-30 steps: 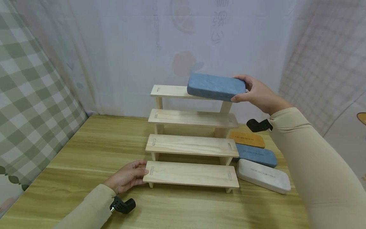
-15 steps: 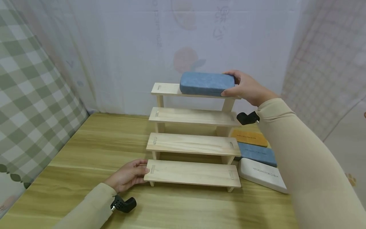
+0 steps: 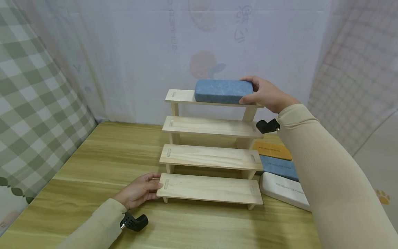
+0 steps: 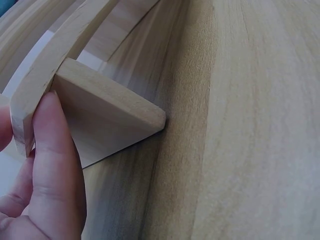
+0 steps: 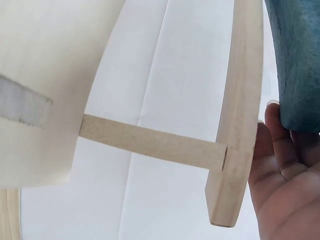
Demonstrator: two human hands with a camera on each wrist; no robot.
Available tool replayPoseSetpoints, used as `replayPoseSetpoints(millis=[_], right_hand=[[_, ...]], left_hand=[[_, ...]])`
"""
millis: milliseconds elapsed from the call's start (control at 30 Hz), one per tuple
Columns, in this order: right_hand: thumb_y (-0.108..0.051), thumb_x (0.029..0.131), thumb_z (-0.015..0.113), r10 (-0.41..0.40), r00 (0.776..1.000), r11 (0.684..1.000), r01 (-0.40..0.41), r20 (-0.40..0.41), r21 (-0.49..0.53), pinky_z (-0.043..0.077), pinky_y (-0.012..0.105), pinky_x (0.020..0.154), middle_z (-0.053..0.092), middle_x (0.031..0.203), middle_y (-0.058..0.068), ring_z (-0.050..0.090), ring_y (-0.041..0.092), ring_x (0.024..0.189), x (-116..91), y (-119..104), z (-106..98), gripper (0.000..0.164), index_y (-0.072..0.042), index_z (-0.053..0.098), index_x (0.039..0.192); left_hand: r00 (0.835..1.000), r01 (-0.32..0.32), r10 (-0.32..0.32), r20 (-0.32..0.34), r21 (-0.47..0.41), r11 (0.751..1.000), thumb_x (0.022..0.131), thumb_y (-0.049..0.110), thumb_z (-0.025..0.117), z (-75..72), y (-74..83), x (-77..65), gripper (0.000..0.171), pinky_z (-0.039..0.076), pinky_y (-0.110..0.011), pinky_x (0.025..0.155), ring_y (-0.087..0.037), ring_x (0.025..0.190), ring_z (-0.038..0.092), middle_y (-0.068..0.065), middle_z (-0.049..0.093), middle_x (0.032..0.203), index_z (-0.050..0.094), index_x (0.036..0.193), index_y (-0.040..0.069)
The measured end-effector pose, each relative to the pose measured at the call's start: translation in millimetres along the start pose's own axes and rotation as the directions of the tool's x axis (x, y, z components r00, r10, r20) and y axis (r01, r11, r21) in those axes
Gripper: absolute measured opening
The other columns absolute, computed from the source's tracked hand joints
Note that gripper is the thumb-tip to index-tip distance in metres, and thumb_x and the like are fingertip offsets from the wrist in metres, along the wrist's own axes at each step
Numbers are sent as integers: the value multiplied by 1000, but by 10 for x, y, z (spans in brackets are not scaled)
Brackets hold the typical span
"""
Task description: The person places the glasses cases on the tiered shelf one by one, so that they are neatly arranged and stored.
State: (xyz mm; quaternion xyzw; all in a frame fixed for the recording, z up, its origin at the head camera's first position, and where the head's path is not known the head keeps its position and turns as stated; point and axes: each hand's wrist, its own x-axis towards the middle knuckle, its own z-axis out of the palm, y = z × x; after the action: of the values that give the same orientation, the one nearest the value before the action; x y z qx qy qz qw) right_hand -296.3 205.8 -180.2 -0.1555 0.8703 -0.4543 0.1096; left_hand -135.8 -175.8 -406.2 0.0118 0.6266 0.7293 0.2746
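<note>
A four-tier wooden display stand, stepped like stairs, stands on the table. My right hand grips the right end of a blue glasses case, thumb in front and fingers behind. The case lies lengthwise along the top tier, right of its left end. In the right wrist view, the blue case is close beside the top board. My left hand holds the left end of the lowest tier; in the left wrist view, its fingers pinch the board's edge above a support leg.
Right of the stand lie an orange case, another blue case and a white case, the last partly behind my right sleeve. A pale curtain hangs behind, and green checked fabric borders the left side.
My right hand has moved left and set the blue case down onto the top tier, turning it level with the board. The left hand keeps its hold on the lowest tier.
</note>
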Motion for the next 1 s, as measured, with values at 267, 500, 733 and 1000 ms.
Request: replayPoseSetpoints(millis=[267, 500, 733, 1000], right_hand=[[-9, 90, 65, 39, 999, 999, -39, 1, 3, 40, 32, 96, 31, 147, 14, 38, 22, 122, 40, 1, 15, 83, -16, 14, 156], [-7, 90, 64, 64, 998, 998, -64, 15, 1, 38, 33, 98, 25, 155, 14, 34, 22, 128, 66, 11, 17, 87, -16, 9, 157], [-8, 91, 62, 81, 996, 997, -80, 36, -7, 35, 35, 100, 18, 158, 13, 30, 23, 131, 80, 32, 10, 88, -17, 5, 157], [-8, 92, 61, 89, 995, 996, -89, 46, -1, 27, 41, 111, 8, 161, 11, 20, 25, 142, 62, 32, -8, 87, -14, 3, 156]], left_hand=[[1000, 3, -3, -5, 5, 1000, 95, 8, 55, 0, -6, -6, 66, 53, -27, 78, -14, 92, 63, -13, 55, 116, 17, 144, -13], [1000, 1, -1, -3, 0, 1000, 95, 7, 56, 5, -15, 2, 67, 53, -27, 79, -14, 92, 63, -13, 55, 117, 15, 144, -14], [1000, -4, 4, -4, 1, 1000, 95, 7, 55, 30, -17, 6, 67, 53, -27, 78, -14, 91, 63, -13, 55, 117, 16, 144, -13], [1000, 2, -2, -14, 8, 1000, 95, 8, 55, 34, -4, 21, 66, 53, -27, 78, -14, 91, 63, -14, 54, 118, 17, 144, -13]])
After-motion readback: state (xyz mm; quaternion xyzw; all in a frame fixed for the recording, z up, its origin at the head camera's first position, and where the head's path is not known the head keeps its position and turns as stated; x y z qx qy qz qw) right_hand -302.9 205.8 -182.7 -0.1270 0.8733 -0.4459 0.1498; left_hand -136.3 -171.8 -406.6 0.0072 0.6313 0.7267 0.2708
